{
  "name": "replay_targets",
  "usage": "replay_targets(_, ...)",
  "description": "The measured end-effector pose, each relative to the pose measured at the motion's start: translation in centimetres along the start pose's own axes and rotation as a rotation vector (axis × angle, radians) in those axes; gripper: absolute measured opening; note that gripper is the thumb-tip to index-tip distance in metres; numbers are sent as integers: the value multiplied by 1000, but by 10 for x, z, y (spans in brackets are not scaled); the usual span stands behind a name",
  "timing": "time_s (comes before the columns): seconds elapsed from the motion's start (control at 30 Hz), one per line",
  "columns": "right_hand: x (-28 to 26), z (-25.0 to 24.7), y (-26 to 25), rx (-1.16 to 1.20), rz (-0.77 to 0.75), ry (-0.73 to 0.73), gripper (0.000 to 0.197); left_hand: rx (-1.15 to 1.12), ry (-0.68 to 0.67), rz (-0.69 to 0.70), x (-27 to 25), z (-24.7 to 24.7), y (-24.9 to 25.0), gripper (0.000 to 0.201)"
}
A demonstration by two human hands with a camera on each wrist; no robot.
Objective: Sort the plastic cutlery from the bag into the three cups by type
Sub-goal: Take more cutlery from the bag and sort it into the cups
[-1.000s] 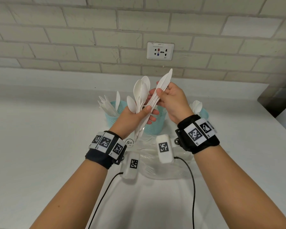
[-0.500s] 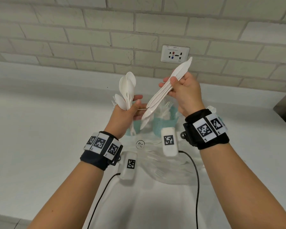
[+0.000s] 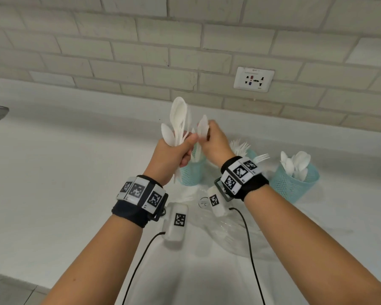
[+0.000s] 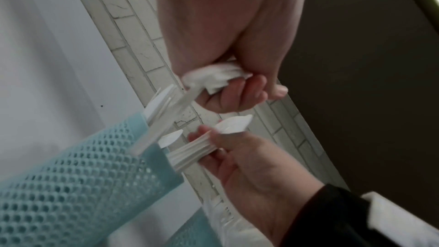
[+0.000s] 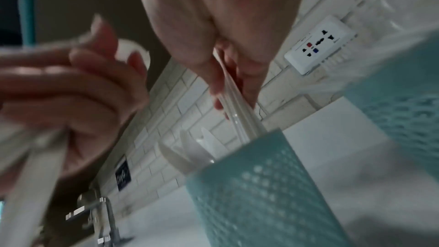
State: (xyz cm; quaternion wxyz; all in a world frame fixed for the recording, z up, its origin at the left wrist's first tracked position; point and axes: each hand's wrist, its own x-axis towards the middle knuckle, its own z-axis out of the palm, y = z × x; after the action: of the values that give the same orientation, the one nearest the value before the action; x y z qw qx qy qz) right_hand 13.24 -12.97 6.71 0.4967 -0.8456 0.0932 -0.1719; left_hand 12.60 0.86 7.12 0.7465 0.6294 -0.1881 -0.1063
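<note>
My left hand (image 3: 174,150) grips a bunch of white plastic spoons (image 3: 178,119), bowls up, above the counter. Beside it my right hand (image 3: 213,139) pinches a stack of white knives (image 3: 203,128). In the left wrist view the knives (image 4: 194,150) reach handle-first into the leftmost teal mesh cup (image 4: 83,185), which has other knives in it. The right wrist view shows the knives (image 5: 235,104) entering that cup (image 5: 261,194). The middle cup (image 3: 250,155) holds forks, and the right cup (image 3: 295,183) holds spoons. The clear bag (image 3: 227,230) lies under my wrists.
The white counter (image 3: 64,183) runs to a brick wall with a socket (image 3: 253,79). A tap (image 5: 104,211) shows in the right wrist view. Cables (image 3: 250,249) trail from both wrist cameras across the counter.
My right hand has come down and left with the knives, from above the cups to the leftmost cup's mouth. My left hand stays raised with the spoons.
</note>
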Motion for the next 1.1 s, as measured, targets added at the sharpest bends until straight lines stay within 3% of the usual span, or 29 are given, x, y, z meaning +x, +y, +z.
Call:
replay_targets(0.1,-4,3,8,-208,30,-175,33,-5,-25,-9,-1,4,-1,14)
replay_targets(0.2,-3,-7,4,-158,33,-227,49,-6,-19,-18,1,8,-2,12)
replay_targets(0.3,-7,-28,-14,128,-10,-70,52,20,7,-32,3,12,-5,11)
replay_targets(0.37,-14,-42,-25,260,-34,25,32,60,15,-32,4,16,-6,10)
replay_targets(0.5,-22,-53,-29,218,-25,-26,26,142,-23,-2,3,27,-10,15)
replay_targets(0.67,-22,-57,-21,206,-54,70,16,204,-55,-5,2,35,-11,30)
replay_targets(0.87,-16,-65,-34,320,-110,230,13,216,-61,-46,-1,27,-11,28)
replay_targets(1.1,-2,-79,-54,465,-231,511,16,201,88,-70,-2,-4,-4,23)
